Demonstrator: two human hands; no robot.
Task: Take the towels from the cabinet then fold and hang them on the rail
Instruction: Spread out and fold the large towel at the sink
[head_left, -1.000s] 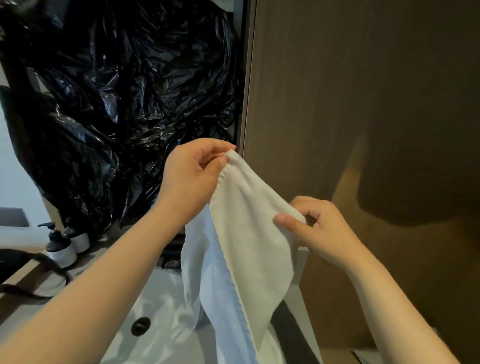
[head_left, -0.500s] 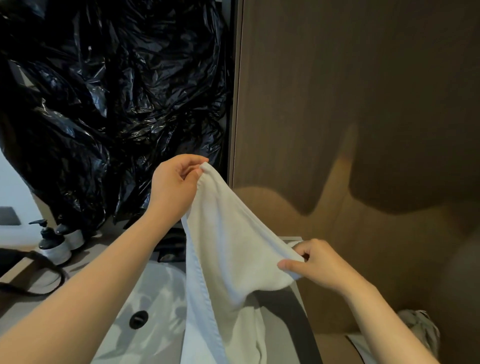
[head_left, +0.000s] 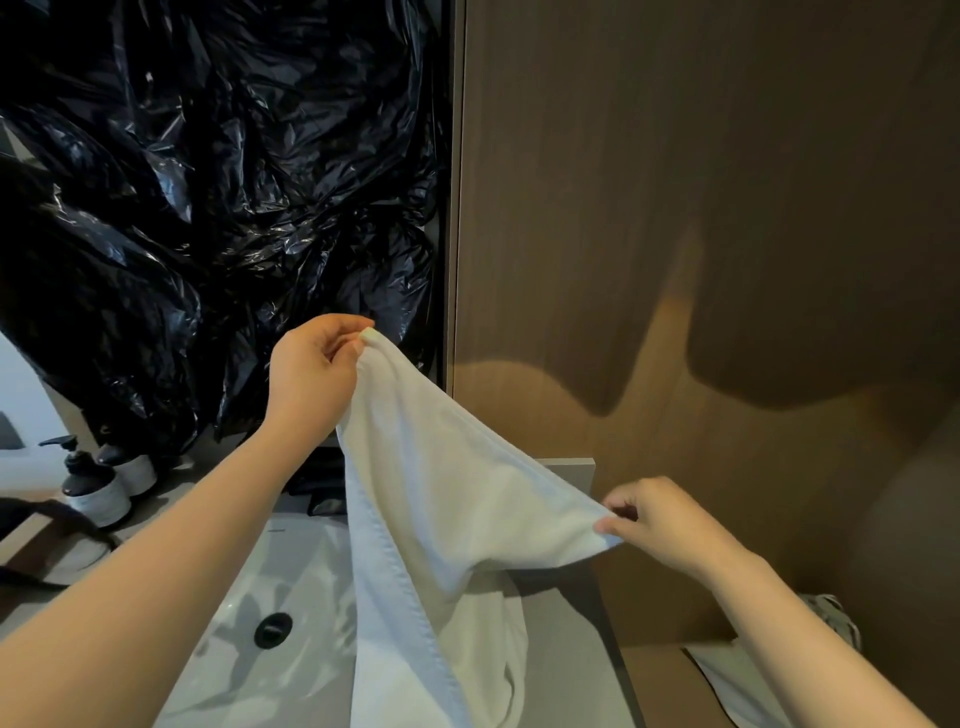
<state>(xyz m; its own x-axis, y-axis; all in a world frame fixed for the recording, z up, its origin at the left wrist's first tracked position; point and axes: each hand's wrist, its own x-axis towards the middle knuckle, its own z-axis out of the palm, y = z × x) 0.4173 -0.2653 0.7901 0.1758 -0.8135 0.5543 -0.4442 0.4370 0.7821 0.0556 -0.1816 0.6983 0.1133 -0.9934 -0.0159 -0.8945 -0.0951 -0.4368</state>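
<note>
The left hand (head_left: 311, 374) pinches the upper corner of a white towel (head_left: 447, 499), plain with a stitched hem, held up over the white sink (head_left: 244, 587). Its top edge slopes down to the right, where the right hand (head_left: 660, 525) pinches the lower corner, and the rest hangs long and straight down out of frame

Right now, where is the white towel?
The white towel hangs centre frame in the head view, pinched at its top corner by the left hand and at a lower edge by the right hand, hanging above the white sink.
</note>
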